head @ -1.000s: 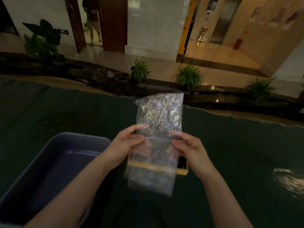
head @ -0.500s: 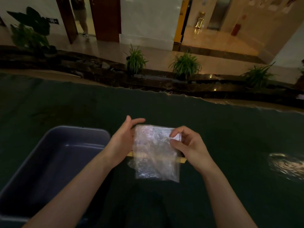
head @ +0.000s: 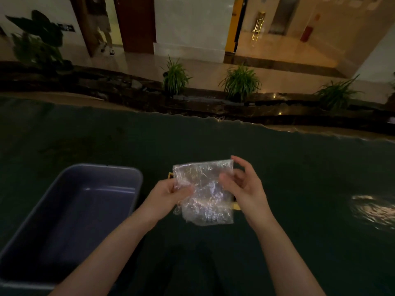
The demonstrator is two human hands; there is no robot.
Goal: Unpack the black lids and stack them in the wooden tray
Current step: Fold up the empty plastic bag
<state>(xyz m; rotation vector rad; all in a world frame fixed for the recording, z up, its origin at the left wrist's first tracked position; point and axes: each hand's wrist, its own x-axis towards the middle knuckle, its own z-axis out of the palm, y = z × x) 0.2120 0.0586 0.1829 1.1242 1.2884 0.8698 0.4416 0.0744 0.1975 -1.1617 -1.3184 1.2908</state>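
Note:
A crumpled clear plastic bag (head: 204, 195) is held over the dark green table, folded down to a small square. My left hand (head: 168, 196) pinches its left edge. My right hand (head: 245, 186) touches its upper right corner with thumb and forefinger, the other fingers spread. Behind the bag, only two yellow corners of the wooden tray (head: 236, 205) show; the bag hides its inside. No black lid is visible.
A grey-blue plastic tub (head: 70, 212) stands at the left, nothing visible inside. The green table cloth (head: 299, 167) ends at a far edge, with potted plants (head: 240, 82) and a lobby floor beyond. A person's legs (head: 104, 35) show in a far doorway.
The bag hung long and unfolded a second ago; it has been folded down and crumpled smaller. Both hands shifted slightly right, and my left hand now grips lower on the bag.

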